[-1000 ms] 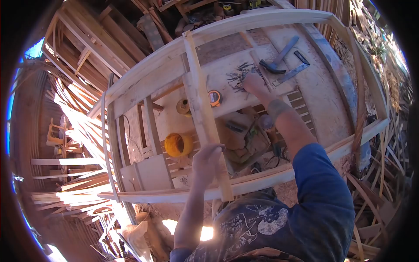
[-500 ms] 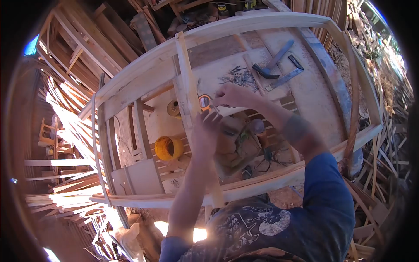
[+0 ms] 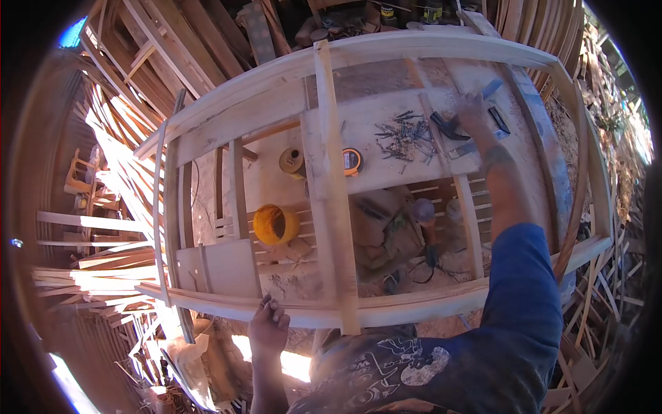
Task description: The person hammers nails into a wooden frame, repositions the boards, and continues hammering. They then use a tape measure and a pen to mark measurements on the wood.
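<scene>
Covering part of a blue-handled, dark-headed hammer [image 3: 446,127] on the pale wooden counter [image 3: 365,116] beside scattered dark nails [image 3: 405,136], the right hand [image 3: 472,114] blurs (its grip I cannot tell). Curled at the near pale-wood rail [image 3: 414,309], the left hand [image 3: 269,328] hides whether it holds anything.

Smooth, matt wood is seen in the crosspiece [image 3: 338,200], dark metal in the nails [image 3: 405,136] and the hammer head [image 3: 445,127].
</scene>
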Available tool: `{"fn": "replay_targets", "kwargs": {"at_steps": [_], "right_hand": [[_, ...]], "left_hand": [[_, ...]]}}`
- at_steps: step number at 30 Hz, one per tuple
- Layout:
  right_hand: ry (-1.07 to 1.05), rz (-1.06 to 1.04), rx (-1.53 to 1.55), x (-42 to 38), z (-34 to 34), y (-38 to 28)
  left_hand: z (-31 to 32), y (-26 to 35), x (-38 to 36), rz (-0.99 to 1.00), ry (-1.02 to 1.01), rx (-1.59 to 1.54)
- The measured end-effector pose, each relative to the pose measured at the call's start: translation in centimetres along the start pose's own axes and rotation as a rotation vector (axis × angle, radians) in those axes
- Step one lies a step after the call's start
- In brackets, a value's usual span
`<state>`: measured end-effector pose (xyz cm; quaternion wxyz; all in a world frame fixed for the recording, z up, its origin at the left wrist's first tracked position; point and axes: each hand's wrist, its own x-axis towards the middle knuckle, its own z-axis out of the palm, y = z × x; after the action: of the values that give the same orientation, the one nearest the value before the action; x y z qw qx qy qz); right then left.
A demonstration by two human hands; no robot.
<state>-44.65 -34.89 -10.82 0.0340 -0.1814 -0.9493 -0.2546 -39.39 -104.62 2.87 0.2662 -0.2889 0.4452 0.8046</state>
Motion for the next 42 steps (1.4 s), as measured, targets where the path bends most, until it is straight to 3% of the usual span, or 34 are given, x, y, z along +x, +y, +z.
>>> {"fn": "replay_targets", "kwargs": {"at_steps": [1,4,7,8,11,15,16,18,22,24,26,28,30,33,36,39,42], "right_hand": [[0.117,-0.047,-0.058,-0.3,-0.2,-0.1],[0.152,-0.176,-0.106,-0.4,-6.0,0.4],[0.107,-0.041,-0.176,-2.7,-12.4,0.4],[0.061,0.033,-0.012,-4.7,-14.1,0.3],[-0.01,0.329,0.423,-11.7,-20.6,0.2],[0.015,0.777,0.958,-24.1,-27.5,-5.7],[-0.034,0.918,1.075,-27.2,-29.7,-8.0],[0.158,1.075,1.029,-34.3,-30.4,-13.9],[0.258,1.433,1.217,-47.5,-34.1,-28.1],[0.25,1.772,1.394,-51.4,-36.8,-35.6],[0.249,1.995,1.448,-54.0,-39.9,-42.0],[0.258,2.168,1.465,-55.0,-43.0,-46.6],[0.285,2.278,1.496,-55.8,-45.2,-50.8],[0.371,2.328,1.515,-56.8,-47.0,-54.7],[0.4,2.384,1.477,-56.9,-48.5,-57.5],[0.445,2.424,1.46,-56.3,-49.3,-59.4],[0.418,2.444,1.474,-56.2,-49.9,-61.0]], "left_hand": [[-0.1,0.4,-0.6,0.025,0.002,0.016],[0.2,1.0,-0.6,0.024,-0.099,0.075],[1.7,1.5,0.3,-0.037,-0.22,0.225],[2.1,1.7,0.7,-0.075,-0.27,0.303],[2.1,2.5,2.3,-0.142,-0.434,0.381],[0.9,5.4,5.7,-0.268,-0.487,0.479],[0.8,6.2,6.4,-0.282,-0.534,0.486],[0.1,8.2,8.3,-0.303,-0.627,0.557],[-1.3,11.0,12.8,-0.348,-0.861,0.784],[-1.1,11.6,13.3,-0.412,-0.937,0.927],[-0.7,11.1,13.4,-0.376,-1.045,1.103],[0.1,9.5,11.8,0.069,-1.256,1.371],[-0.5,7.2,14.9,0.175,-1.508,1.455],[-1.0,7.6,14.5,0.306,-1.672,1.842],[-0.6,9.0,13.5,0.244,-1.746,2.028],[-0.9,8.9,15.4,0.235,-1.861,1.994],[0.0,9.2,15.6,0.407,-2.068,2.167]]}}
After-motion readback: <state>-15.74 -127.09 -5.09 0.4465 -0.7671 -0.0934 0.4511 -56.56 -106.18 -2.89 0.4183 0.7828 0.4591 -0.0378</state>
